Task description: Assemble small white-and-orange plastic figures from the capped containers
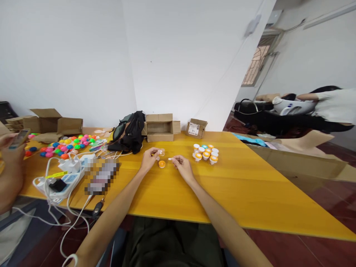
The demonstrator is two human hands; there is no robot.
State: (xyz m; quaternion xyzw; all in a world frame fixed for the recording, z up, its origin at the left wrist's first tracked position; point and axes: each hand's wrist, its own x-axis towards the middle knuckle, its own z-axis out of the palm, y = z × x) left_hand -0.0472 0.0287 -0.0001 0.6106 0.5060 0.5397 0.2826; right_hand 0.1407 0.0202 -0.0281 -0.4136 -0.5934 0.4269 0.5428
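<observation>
My left hand (150,159) is closed in a pinch on a small white piece (159,152), too small to name. A clear round cup (162,152) shows right beside its fingertips; whether the hand touches it I cannot tell. Between my hands, on the table (178,200), lies a round orange cap (161,164). My right hand (182,167) pinches a small, slim white piece (170,159) just right of the cap. Farther right stands a cluster of small clear containers with orange, white and teal lids (206,154).
At left are a power strip (73,180) with tangled white cables, a phone (102,177) and colourful balls (66,146). Behind are a black bag (133,129) and open cardboard boxes (160,128). Another person's hand (12,155) holds a phone at far left; another person (336,105) is at far right.
</observation>
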